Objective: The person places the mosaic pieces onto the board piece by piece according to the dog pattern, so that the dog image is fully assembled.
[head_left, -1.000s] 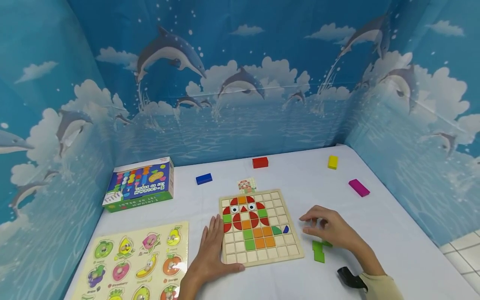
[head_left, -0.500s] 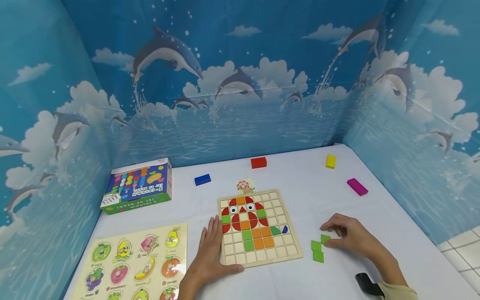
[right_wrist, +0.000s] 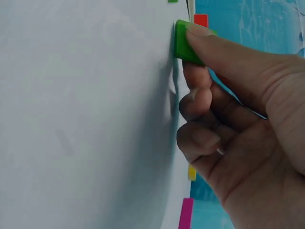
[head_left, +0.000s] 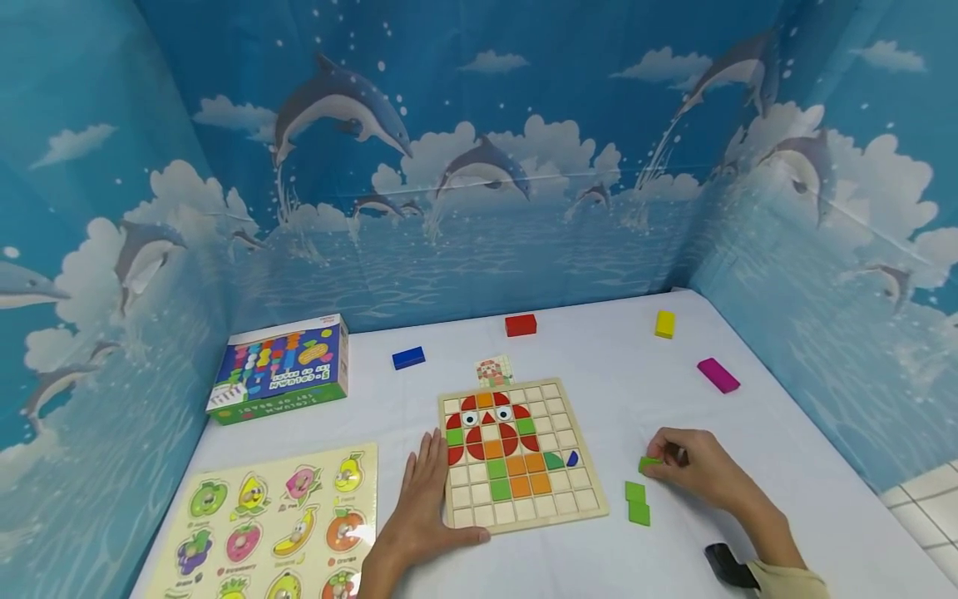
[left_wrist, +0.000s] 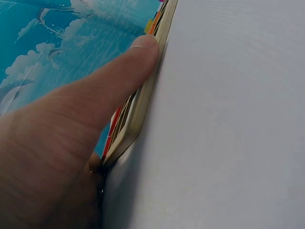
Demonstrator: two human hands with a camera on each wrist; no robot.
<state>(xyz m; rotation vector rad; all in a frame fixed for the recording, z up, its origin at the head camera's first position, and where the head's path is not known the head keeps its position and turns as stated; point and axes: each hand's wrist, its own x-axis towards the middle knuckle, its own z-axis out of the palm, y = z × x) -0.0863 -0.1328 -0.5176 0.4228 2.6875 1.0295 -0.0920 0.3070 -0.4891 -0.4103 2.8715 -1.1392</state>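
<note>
A wooden grid board [head_left: 580, 501] lies on the white table, partly filled with red, orange and green tiles that form a figure. My left hand [head_left: 425, 487] lies flat against its left edge. In the left wrist view its thumb [left_wrist: 142, 47] presses the board's side [left_wrist: 143, 107]. To the right of the board, my right hand [head_left: 662, 466] pinches a small green square tile [head_left: 648, 464], lifted a little off the table. The right wrist view shows that green tile [right_wrist: 183, 43] between thumb and fingertips. Two more green tiles [head_left: 638, 503] lie just left of that hand.
A fruit peg puzzle [head_left: 277, 524] lies front left, with a colourful box [head_left: 280, 366] behind it. A small picture card [head_left: 493, 370], blue [head_left: 407, 358], red [head_left: 520, 324], yellow [head_left: 664, 324] and magenta [head_left: 718, 375] blocks are scattered behind. Dolphin-print walls enclose three sides.
My right hand moved from the board's right edge down to the loose green tiles and took hold of one, lifting it. The left hand stayed put.
</note>
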